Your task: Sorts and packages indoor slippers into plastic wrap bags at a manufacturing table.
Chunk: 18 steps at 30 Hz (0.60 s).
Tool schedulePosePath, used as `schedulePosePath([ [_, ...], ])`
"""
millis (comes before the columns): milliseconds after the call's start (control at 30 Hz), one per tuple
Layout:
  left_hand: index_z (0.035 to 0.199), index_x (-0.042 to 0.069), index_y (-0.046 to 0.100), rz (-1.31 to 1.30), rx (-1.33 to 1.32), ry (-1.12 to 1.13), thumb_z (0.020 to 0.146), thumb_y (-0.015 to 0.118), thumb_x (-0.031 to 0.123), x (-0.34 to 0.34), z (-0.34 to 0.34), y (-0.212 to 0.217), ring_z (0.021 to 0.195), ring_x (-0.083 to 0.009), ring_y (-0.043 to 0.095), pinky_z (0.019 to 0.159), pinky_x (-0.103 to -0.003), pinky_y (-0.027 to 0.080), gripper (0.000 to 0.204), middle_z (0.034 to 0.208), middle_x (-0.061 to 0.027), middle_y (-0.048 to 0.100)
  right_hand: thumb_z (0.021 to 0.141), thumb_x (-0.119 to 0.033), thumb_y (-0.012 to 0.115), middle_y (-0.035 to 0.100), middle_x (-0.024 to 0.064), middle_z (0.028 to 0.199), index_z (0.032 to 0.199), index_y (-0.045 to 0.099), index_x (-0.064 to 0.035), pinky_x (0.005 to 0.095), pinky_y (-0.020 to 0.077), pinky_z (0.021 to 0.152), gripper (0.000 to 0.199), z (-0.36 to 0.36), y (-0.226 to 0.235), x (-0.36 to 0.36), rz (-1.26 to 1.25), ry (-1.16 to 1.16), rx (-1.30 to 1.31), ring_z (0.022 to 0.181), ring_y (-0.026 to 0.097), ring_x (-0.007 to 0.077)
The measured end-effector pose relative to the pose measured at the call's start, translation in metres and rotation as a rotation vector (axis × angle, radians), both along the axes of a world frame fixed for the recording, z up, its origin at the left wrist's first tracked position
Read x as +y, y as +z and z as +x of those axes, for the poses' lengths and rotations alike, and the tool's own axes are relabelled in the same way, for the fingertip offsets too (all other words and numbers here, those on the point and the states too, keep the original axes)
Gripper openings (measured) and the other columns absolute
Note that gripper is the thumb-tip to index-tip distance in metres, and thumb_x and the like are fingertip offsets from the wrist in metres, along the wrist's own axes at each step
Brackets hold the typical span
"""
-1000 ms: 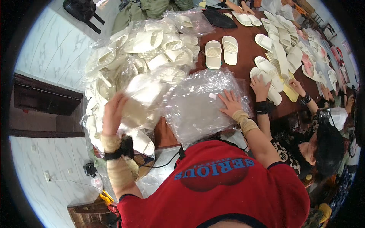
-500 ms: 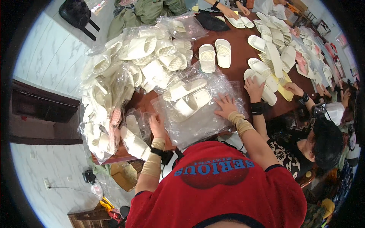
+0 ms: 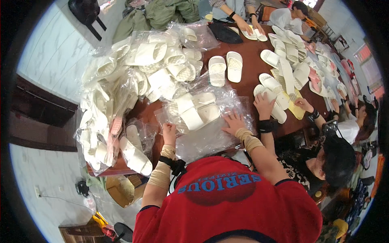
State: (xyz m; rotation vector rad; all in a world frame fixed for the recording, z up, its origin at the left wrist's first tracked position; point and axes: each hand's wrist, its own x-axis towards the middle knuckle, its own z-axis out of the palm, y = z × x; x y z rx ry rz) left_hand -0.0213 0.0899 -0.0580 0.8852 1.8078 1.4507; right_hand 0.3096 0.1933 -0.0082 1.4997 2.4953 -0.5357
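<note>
In front of me, a pair of white slide slippers (image 3: 190, 111) lies side by side, partly overlapping, in a clear plastic bag (image 3: 194, 143). My left hand (image 3: 169, 133) is closed, its fingertips pinching the bag's left edge. With fingers spread, my right hand (image 3: 233, 122) rests flat on the plastic, to the right of the slippers. Beyond the bag stand two loose white slides (image 3: 225, 69), soles down and apart from each other. A bagged pair of white slides (image 3: 135, 156) lies left of my left hand, at the table's near edge.
A large heap of bagged white slides (image 3: 142, 60) covers the table's left side. At right, a co-worker's hand (image 3: 264, 106) rests on unbagged slides beside yellow sheets (image 3: 297, 107). Another person's hands (image 3: 251, 28) hold slides at the far edge. A cardboard box (image 3: 120, 190) sits below.
My left hand's fingers have closed at the bag's edge. Inside the bag, the slippers have turned and shifted closer together. My right hand stays spread on the plastic.
</note>
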Motion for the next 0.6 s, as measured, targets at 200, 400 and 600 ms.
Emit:
schedulePosePath([
  [200,0.095,0.008,0.044,-0.094,-0.409,-0.127,0.087,0.054,0.003,-0.004,0.011,0.089,0.065,-0.0126,0.054,0.051,-0.026,0.049,0.014,0.078,-0.0021,0.052,0.077,-0.055,0.057,0.006,0.0021,0.154,0.139,0.034,-0.0301,0.0595,0.0085,0.108,0.071,0.013,-0.01,0.0,-0.039,-0.02,-0.014,0.141,0.003,0.0313],
  [400,0.104,0.002,0.047,-0.423,0.304,-0.517,0.081,0.057,0.002,-0.071,-0.04,0.036,0.077,-0.0208,0.06,0.07,-0.031,0.049,0.025,0.091,-0.0122,0.059,0.077,-0.05,0.062,0.006,0.0019,0.154,0.144,0.021,-0.0342,0.0604,0.0102,0.108,0.08,0.009,-0.003,0.002,0.03,-0.014,0.009,0.141,0.003,0.0312],
  [600,0.117,-0.002,0.045,-0.145,0.762,0.046,0.085,0.058,0.011,-0.089,0.009,0.04,0.094,-0.0344,0.058,0.081,-0.04,0.046,0.037,0.104,-0.0203,0.058,0.075,-0.048,0.065,0.006,0.0004,0.154,0.144,0.021,-0.0325,0.0591,0.01,0.109,0.083,0.013,0.001,0.005,0.004,-0.012,-0.036,0.141,0.003,0.0304],
])
